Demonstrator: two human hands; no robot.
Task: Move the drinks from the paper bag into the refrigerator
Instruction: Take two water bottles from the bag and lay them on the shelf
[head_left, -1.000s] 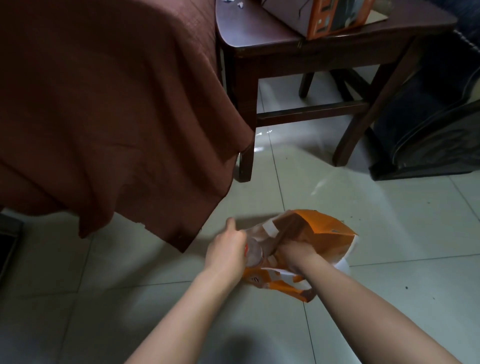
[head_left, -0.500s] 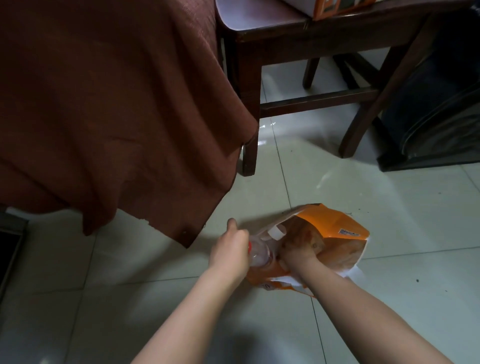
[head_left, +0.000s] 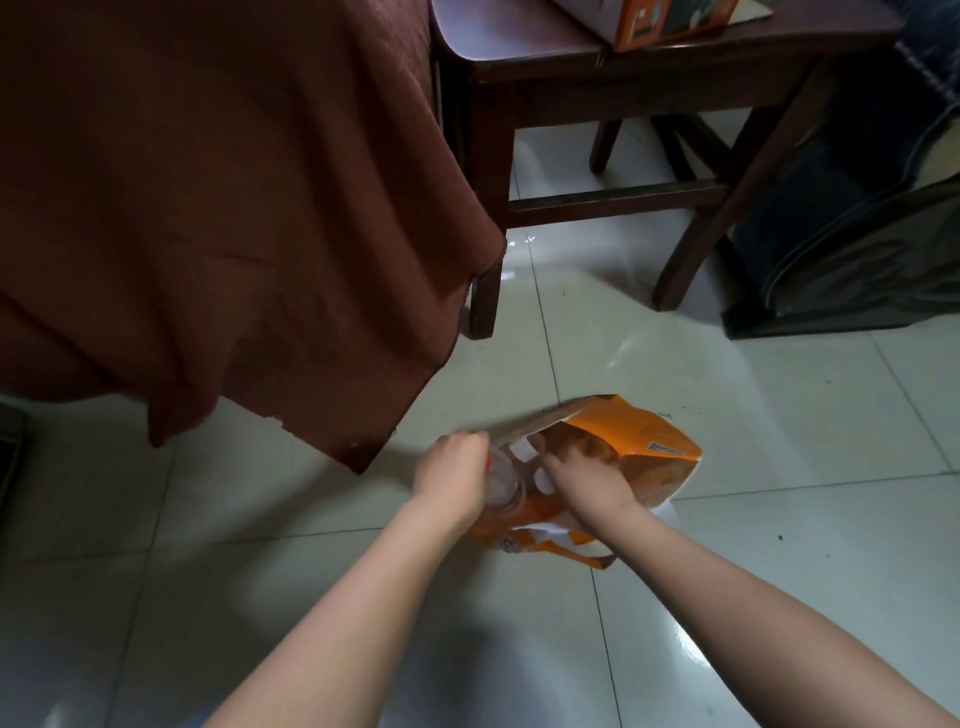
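Since a moment ago, the right hand (head_left: 584, 480) has gone deeper into the orange paper bag (head_left: 644, 452) on the pale tiled floor (head_left: 779, 415); its fingers cannot be told. The left hand (head_left: 452, 480) is clamped on a clear plastic bottle (head_left: 501, 486) at the bag's mouth. Pulling against the paper could tear it, I think.

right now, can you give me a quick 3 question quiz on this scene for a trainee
1. True or false: the orange paper bag stands on the wooden table.
2. What does the left hand grip? A) a clear bottle B) a mug C) a spoon
3. Fill in: the right hand reaches into the bag's ____.

Key
1. False; it sits on the tiled floor.
2. A, the bottle at the bag's opening.
3. Opening.
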